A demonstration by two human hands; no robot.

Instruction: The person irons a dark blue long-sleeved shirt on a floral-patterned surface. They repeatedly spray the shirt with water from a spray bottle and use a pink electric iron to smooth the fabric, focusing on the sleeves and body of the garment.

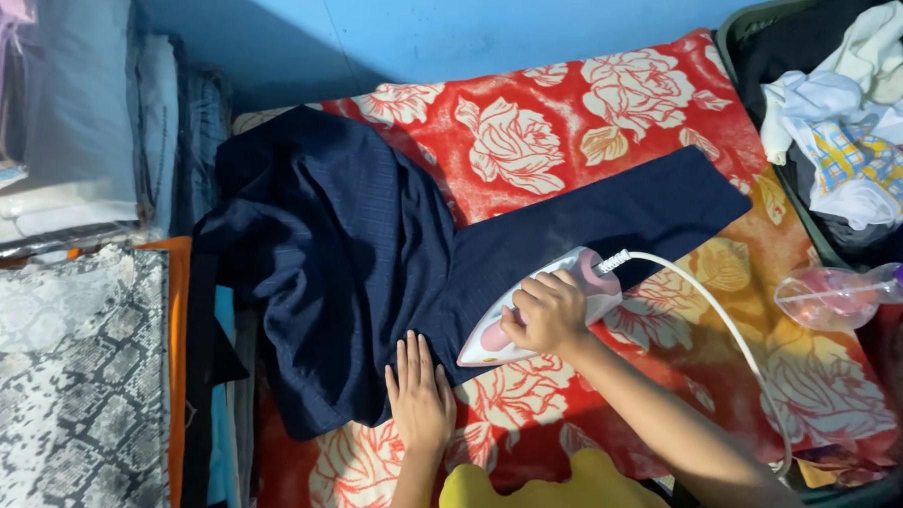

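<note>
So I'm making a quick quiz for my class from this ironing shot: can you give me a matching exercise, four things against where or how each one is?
Things:
1. iron
2. left hand
3. spray bottle
4. navy garment

Places or states:
A. lying on its side at the right edge
B. spread over the red floral sheet
C. gripped by the right hand
D. pressed flat on the cloth's lower edge

Pairs: 1-C, 2-D, 3-A, 4-B

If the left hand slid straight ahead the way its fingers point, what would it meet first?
The left hand already lies flat on the dark navy garment; going on, it would likely just cross more of that cloth, passing left of the iron.
</note>
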